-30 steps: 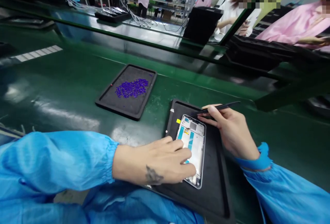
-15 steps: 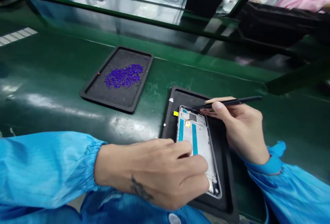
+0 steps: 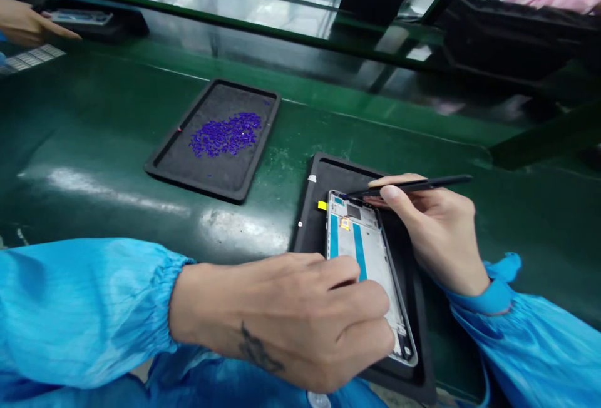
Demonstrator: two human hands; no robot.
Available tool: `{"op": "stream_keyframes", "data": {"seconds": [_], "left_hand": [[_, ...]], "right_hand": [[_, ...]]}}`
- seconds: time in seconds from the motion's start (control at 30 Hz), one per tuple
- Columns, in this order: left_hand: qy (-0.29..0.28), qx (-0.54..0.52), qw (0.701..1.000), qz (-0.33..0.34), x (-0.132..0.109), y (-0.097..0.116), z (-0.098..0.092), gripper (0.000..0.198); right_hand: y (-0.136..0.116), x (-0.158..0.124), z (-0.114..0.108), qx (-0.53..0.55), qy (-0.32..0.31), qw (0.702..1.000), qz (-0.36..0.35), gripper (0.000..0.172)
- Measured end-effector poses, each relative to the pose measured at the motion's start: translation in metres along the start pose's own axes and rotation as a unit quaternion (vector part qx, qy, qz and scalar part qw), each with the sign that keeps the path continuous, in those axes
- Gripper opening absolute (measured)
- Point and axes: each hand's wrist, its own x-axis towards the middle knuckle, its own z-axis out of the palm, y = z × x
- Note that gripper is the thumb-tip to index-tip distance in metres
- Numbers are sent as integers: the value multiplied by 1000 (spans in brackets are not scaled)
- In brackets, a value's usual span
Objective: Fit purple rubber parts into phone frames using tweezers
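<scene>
A white phone frame [image 3: 365,251] with two blue strips lies in a black tray [image 3: 323,208] near me. My left hand [image 3: 300,317] rests on the frame's near part, fingers curled and pressing it down. My right hand [image 3: 434,229] pinches thin black tweezers [image 3: 413,186], and their tip touches the frame's far top edge. A small yellow tab [image 3: 322,206] sticks out at the frame's far left corner.
A second black tray [image 3: 162,167] farther left holds a heap of small purple parts [image 3: 225,134]. All of it sits on a green conveyor belt [image 3: 94,145]. Another person's hand [image 3: 28,23] reaches in at the far left beside a dark tray. Dark racks stand beyond the belt.
The view has tilted down and closer. My left hand has slid a little nearer along the frame; the tweezers' tip stays at the top edge. Another person's hand has appeared at far left.
</scene>
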Motion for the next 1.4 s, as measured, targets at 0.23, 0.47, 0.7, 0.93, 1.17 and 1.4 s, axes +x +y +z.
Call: {"op": "stream_keyframes", "data": {"seconds": [0.23, 0.47, 0.7, 0.93, 1.17, 1.4], "left_hand": [[13, 3, 1000, 0, 0, 1, 0, 21], [12, -2, 1000, 1, 0, 1, 0, 24], [11, -13, 1000, -5, 0, 1, -1, 23], [15, -3, 1000, -4, 2, 0, -1, 24], [13, -11, 1000, -1, -1, 0, -2, 24], [32, -5, 999, -4, 3, -1, -4, 34]], "right_hand": [[-2, -1, 0, -13, 2, 1000, -4, 19], [-6, -2, 0, -57, 0, 998, -31, 16], [-11, -3, 3, -125, -6, 988, -87, 15], [-13, -6, 3, -115, 10, 991, -69, 14], [-7, -4, -1, -2, -21, 1000, 16, 17], [-7, -3, -2, -71, -24, 997, -16, 22]]}}
